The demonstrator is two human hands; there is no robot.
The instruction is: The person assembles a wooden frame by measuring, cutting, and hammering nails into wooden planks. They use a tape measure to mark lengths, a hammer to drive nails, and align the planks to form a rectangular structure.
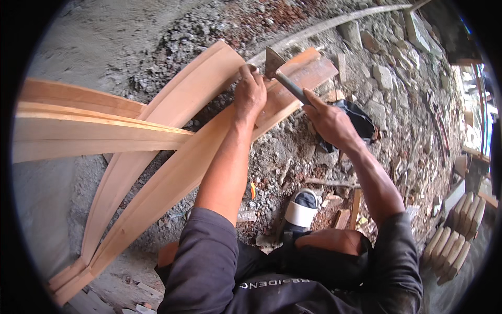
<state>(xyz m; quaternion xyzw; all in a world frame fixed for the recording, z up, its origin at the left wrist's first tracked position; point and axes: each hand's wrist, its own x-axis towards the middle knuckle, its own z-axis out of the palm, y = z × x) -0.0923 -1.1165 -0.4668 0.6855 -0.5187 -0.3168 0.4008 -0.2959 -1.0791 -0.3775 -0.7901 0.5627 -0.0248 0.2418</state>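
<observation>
My right hand (332, 123) is closed round the grey handle of a hatchet (293, 87). Its dark, wedge-shaped head is up beside the fingers of my left hand (250, 95). That left hand is closed, fingertips together, over the far part of a wooden frame; whatever they pinch is too small or hidden to name. Under my left forearm runs a long moulded timber (172, 170) of the frame, meeting a short reddish-brown board (300, 78) at the far end. A second moulded timber (183, 86) lies roughly alongside, to the left.
Two more timber lengths (94, 137) come in from the left across the frame. Rubble (384, 78) covers the ground, with a black bag-like bundle (358, 123) beyond my right wrist. My sandalled foot (300, 212) is close by. Pale blocks (447, 251) are stacked at the right.
</observation>
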